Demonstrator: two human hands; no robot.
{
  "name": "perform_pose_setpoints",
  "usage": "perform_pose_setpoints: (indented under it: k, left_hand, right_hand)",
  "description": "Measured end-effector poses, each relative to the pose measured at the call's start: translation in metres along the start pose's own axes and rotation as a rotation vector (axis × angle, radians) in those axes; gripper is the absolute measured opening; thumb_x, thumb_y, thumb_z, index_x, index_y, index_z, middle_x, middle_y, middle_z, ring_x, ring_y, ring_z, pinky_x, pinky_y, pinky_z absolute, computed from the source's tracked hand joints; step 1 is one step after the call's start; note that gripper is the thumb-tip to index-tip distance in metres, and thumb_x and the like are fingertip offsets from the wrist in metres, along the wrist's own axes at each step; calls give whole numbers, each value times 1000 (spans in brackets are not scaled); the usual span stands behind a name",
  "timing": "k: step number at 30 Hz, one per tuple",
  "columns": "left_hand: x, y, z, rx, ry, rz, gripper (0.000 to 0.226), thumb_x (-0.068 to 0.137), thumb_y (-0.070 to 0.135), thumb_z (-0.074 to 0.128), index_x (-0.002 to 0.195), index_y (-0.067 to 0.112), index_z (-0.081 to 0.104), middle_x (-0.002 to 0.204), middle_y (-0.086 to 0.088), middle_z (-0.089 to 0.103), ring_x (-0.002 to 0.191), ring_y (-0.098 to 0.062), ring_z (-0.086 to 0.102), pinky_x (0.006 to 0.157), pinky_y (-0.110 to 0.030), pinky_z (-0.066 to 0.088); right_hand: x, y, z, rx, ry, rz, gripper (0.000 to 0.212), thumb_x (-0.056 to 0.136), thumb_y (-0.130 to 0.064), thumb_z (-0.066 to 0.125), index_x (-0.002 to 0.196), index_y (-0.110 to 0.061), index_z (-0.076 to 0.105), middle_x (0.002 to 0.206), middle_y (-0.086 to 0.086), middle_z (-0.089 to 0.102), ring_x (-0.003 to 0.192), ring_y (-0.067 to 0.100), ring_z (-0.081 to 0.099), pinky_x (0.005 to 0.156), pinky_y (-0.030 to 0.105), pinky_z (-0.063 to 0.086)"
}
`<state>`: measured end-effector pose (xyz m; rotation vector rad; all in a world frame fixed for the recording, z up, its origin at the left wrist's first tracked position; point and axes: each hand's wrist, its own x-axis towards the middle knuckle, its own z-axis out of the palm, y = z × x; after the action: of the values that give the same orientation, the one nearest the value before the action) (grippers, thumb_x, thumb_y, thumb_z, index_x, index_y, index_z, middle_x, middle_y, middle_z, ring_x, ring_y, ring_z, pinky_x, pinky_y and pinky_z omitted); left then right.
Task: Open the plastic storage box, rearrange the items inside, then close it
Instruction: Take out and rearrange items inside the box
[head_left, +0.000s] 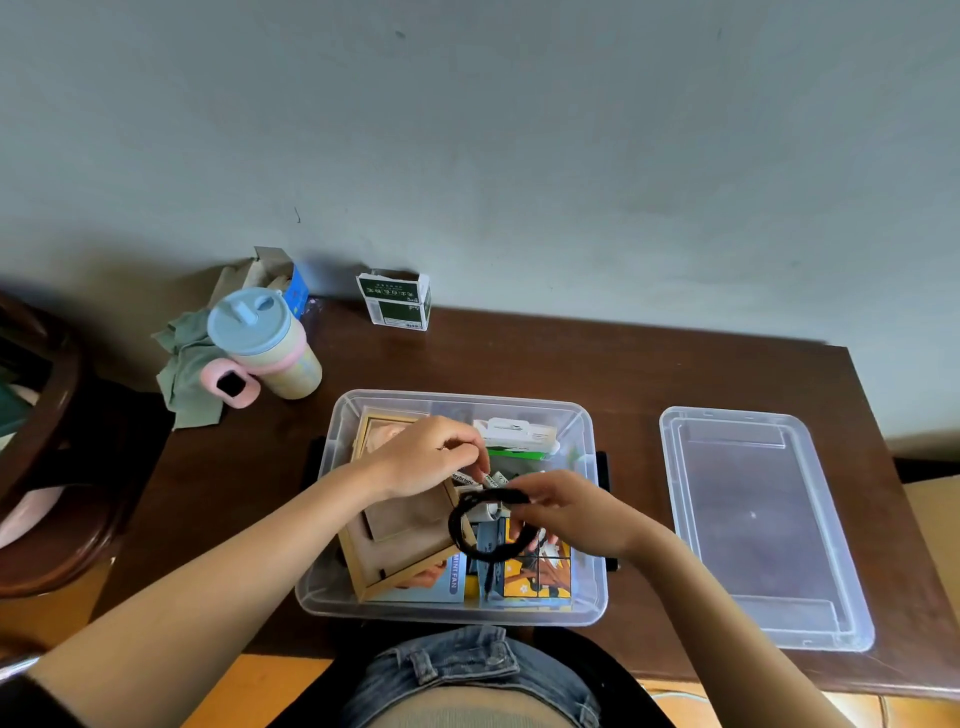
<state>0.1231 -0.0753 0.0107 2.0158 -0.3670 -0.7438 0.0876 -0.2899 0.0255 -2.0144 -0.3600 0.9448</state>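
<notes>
Box (332, 597) sitting open at the near edge of the worktop (623, 364), its long axis running left to right across the person's lap; lid (763, 525) lying flat on the worktop just to the right, apart from the box, long axis pointing away from the person.

Both hands working over the middle of the box. Right hand (576, 512) pinching a black band (485, 525) at its upper right — the loop is hanging open below and to the left of the fingers, over the colourful cards (540, 577) at the front right. Fingers curled round the band, not spread.

Left hand (426, 457) reaching in over the wooden frame (400, 556), which is lying tilted along the left half. Fingertips pressed together, pinching what looks like a small printed packet (464, 477) — too small to read with confidence. That packet is lying just above the band's top edge, so the two hands are nearly meeting.

White and green packet (519, 439) resting against the far wall, beyond both hands.

Judgement: rearranging is under way; the band is the thing in hand, and the free space lies toward the right hand's side. Right hand is nearer the lid for closing.
</notes>
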Motion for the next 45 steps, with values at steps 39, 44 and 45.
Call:
perform_pose_setpoints:
  k: [39, 44, 45]
  left_hand:
    - [35, 17, 16, 509, -287, -77, 29, 100, 21, 41, 118, 18, 63, 120, 1, 63, 103, -15, 59, 86, -31, 46]
    - [14, 3, -11, 102, 78, -20, 26, 101, 21, 42, 102, 19, 68, 96, 6, 69, 89, -9, 64, 81, -28, 50]
    - [8, 0, -16, 0, 170, -12, 25, 101, 20, 42, 99, 21, 67, 94, 6, 69, 87, -8, 65, 81, -28, 51]
  right_hand:
    - [16, 15, 4, -452, -168, 219, 56, 84, -33, 67, 134, -16, 47, 131, 3, 54, 116, 23, 52, 95, 35, 44]
    - [7, 1, -28, 236, -89, 77, 27, 87, -19, 67, 113, -14, 61, 104, 0, 69, 95, 14, 66, 83, 27, 54]
    - [8, -3, -30, 362, -86, 59, 23, 88, -16, 65, 111, -13, 63, 103, 2, 71, 96, 16, 67, 81, 24, 53]
